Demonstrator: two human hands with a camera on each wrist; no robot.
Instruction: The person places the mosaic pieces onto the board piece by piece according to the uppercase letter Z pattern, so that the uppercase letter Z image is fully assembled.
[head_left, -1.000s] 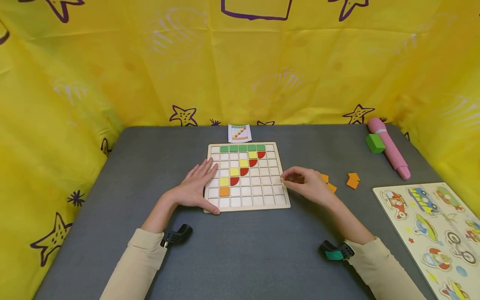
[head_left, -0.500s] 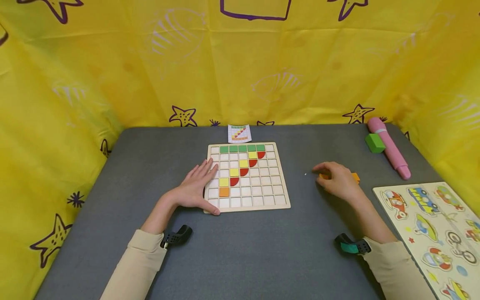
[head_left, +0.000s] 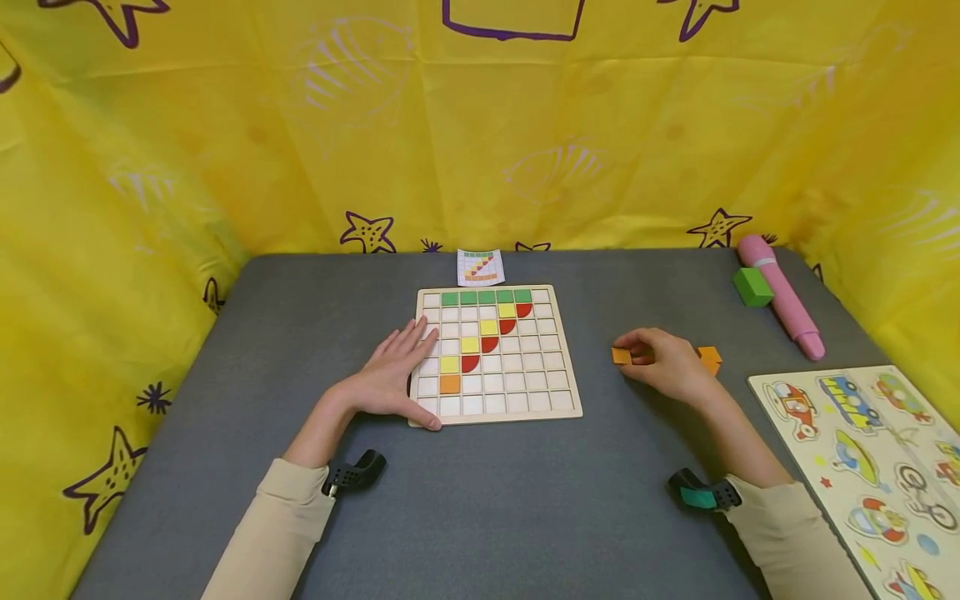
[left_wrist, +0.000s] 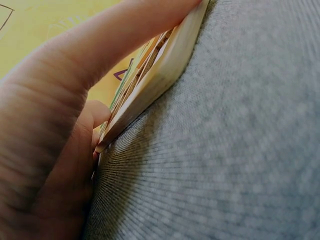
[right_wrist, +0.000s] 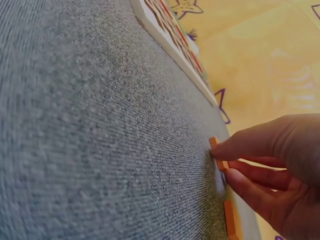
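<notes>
In the head view a wooden grid board (head_left: pixel 531 383) lies at the middle of the table. Green squares (head_left: pixel 487 297) line its top row, and yellow squares (head_left: pixel 469 344) and red quarter-circles (head_left: pixel 490 344) step diagonally below. One orange square (head_left: pixel 450 384) sits in a lower-left cell. My left hand (head_left: pixel 390 375) rests with spread fingers on the board's left side, thumb at its front corner. Right of the board, my right hand (head_left: pixel 667 362) pinches an orange square tile (right_wrist: pixel 220 161) between thumb and fingertips, close over the table. More orange tiles (head_left: pixel 709 358) lie partly hidden behind that hand.
A small pattern card (head_left: pixel 480 267) lies behind the board. At the back right are a green block (head_left: pixel 752 287) and a pink cylindrical object (head_left: pixel 783 300). A picture puzzle board (head_left: pixel 832 492) covers the right front. Yellow cloth (head_left: pixel 450 150) surrounds the table (head_left: pixel 517 500).
My right hand has moved right, from the board's edge to the orange tiles, and an orange tile now shows at its fingertips. The left hand has stayed put.
</notes>
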